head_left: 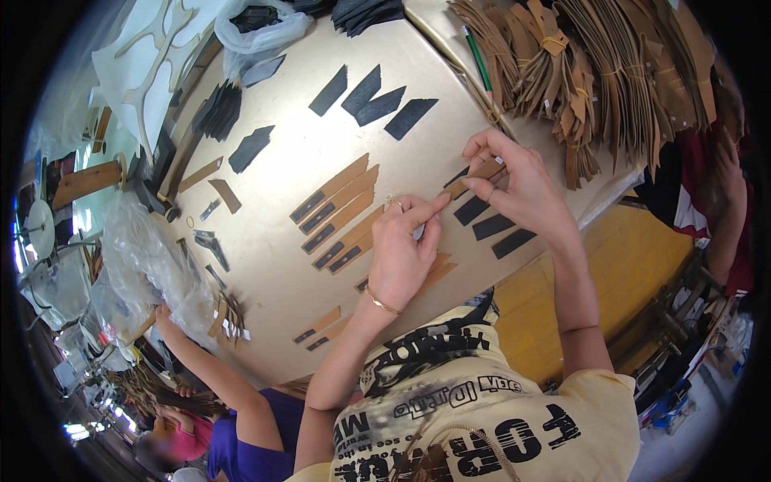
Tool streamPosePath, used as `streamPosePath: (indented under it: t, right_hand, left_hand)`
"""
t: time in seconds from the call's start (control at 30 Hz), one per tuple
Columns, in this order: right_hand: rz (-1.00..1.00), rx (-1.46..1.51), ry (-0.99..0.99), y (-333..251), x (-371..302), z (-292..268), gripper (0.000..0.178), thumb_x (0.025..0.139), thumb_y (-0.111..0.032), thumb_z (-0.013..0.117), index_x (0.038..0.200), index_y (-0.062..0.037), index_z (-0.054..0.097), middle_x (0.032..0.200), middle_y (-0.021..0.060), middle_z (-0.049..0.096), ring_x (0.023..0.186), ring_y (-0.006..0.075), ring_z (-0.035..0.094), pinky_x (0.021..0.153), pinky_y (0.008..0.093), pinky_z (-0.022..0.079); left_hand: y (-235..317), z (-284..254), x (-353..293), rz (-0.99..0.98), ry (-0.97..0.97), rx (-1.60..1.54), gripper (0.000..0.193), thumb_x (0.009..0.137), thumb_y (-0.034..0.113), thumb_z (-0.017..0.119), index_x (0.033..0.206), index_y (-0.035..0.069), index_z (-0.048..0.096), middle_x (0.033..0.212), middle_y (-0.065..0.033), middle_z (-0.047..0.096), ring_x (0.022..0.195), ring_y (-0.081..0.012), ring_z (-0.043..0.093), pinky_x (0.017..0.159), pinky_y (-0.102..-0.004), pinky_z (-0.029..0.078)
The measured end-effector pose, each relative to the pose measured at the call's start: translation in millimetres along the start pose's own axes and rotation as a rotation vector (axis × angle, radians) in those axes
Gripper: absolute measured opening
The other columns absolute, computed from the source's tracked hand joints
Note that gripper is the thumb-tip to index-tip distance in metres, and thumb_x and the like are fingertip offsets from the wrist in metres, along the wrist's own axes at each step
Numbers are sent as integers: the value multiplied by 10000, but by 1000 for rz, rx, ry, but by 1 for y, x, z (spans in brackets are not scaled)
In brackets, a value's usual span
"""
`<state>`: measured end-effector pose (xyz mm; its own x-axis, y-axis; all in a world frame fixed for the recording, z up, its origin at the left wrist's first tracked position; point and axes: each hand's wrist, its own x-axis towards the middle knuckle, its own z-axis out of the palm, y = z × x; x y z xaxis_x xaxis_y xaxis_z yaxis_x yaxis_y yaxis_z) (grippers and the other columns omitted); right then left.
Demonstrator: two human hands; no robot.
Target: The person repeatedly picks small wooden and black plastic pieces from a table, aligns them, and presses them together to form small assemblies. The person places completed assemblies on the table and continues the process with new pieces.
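Note:
Between my two hands is a brown leather strip (487,169). My right hand (520,186) is closed on it, pinching it between thumb and fingers. My left hand (404,251) has its fingers curled, with the index fingertip against the strip's near left end; its other fingertips are partly hidden. Below the strip lie several short black strips (491,227) side by side. Left of my left hand are rows of brown leather strips (341,193), each with a small black patch at one end. More brown strips (438,275) show partly from behind my left hand.
Bundles of brown leather pieces (614,76) and a green pencil (478,60) lie at the far right. Black cut pieces (377,104) are at the back, near a plastic bag (261,36). Left stand small tools (210,249). A co-worker's arm (213,373) reaches in at lower left.

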<state>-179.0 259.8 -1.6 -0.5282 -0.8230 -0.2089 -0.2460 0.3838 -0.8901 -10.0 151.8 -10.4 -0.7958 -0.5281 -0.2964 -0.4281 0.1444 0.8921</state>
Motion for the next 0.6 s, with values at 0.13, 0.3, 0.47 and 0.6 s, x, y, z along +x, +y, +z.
streamPosePath:
  t: [0.13,0.3,0.47,0.6]
  right_hand:
    - [29,6,-21,1,-1,-2,273,809,-19,714,1029,-49,554,859,45,617,782,127,616,642,272,506]
    - [38,23,-37,1,0,-3,271,809,-15,709,1005,-52,525,858,51,617,810,151,624,702,300,507]
    - [60,67,-30,3,-1,-2,291,809,-9,705,1021,-58,512,861,59,614,822,168,634,751,316,503]
    - [22,21,-23,5,-1,-1,293,810,-2,702,1017,-56,501,865,61,609,824,166,640,722,312,509]
  left_hand:
    - [0,0,0,13,-1,16,298,839,-33,615,1091,56,745,804,-114,601,634,-206,555,627,-319,472]
    - [-1,0,0,29,-12,51,305,839,-31,616,1100,61,744,807,-115,587,645,-219,559,633,-330,474]
    - [-1,-2,-1,86,-16,102,320,837,-29,616,1119,64,737,800,-114,574,664,-229,564,641,-335,475]
    - [0,-2,-2,119,-16,119,332,833,-28,617,1129,66,734,797,-114,571,672,-237,565,651,-342,478]
